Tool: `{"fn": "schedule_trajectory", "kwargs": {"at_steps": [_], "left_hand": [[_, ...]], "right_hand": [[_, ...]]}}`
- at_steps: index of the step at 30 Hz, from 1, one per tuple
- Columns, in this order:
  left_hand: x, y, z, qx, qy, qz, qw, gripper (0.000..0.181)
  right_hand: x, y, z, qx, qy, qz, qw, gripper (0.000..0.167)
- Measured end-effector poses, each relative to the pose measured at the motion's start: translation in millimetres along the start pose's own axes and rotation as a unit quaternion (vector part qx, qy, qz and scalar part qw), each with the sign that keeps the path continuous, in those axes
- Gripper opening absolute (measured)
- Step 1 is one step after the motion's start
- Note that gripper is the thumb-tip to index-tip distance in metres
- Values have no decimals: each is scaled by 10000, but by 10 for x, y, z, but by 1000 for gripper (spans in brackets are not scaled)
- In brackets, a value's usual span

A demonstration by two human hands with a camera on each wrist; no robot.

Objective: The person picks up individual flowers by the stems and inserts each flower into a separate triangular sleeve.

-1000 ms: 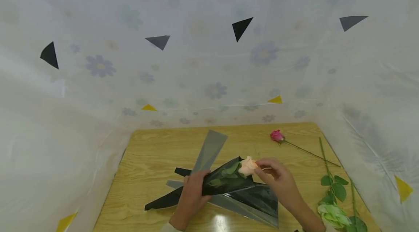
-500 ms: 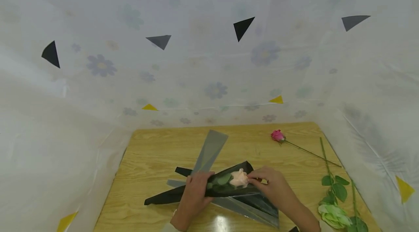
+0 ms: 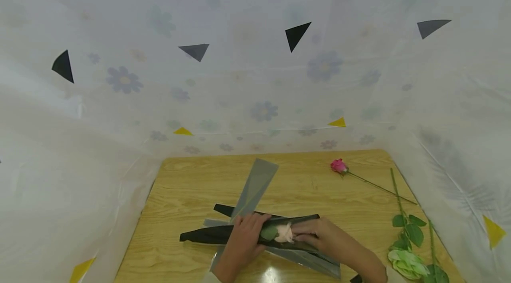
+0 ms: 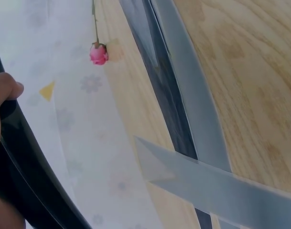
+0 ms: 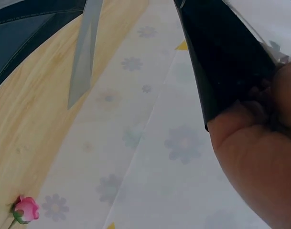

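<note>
A peach rose with a green leaf lies inside a black cone-shaped flower wrapper. My left hand grips the wrapper around its middle, and the left wrist view shows the thumb across the dark wrapper. At the wrapper's wide end, my right hand has its fingers inside the opening and pinches the outer petals of the rose. The right wrist view shows the right hand at the wrapper's mouth, with the fingertips in shadow. The rose's stem is hidden by the wrapper.
More black and grey translucent wrappers lie crossed beneath the hands on the wooden table. A pink rose lies at the back right. A pale green flower and leafy stems lie along the right edge. White patterned sheeting surrounds the table.
The rose has moved left and down, deeper into the wrapper, with my right hand following it. The wrapper has levelled out, and its opening now stands closer around the bloom.
</note>
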State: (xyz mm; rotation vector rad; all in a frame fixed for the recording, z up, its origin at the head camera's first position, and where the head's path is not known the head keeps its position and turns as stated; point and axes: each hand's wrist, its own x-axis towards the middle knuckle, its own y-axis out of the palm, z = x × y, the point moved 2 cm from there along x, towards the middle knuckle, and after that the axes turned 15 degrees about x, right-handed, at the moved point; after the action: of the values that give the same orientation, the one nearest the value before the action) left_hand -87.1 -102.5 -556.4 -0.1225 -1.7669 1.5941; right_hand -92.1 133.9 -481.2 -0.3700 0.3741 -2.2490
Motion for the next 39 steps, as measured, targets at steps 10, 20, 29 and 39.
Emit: {"fn": "schedule_trajectory", "kwargs": {"at_steps": [10,20,29,39], "left_hand": [[-25,27,0,337,-19,399,9986,81],[29,157,-27,834,-58,1093,9905,73],[187,204,-366,1145,532,1239,9842,65],[35,266,-345,525,442,1207,9903,59]], "right_hand": [[-131,-132,-21,364,1191,-110,9922,39],[-41,73,101,-3692,-514,-1629,9135,64],[57,601,-257,-5359,547,-917,8375,62],[-38,543,-385,-5057,1010,-737,8536,46]]}}
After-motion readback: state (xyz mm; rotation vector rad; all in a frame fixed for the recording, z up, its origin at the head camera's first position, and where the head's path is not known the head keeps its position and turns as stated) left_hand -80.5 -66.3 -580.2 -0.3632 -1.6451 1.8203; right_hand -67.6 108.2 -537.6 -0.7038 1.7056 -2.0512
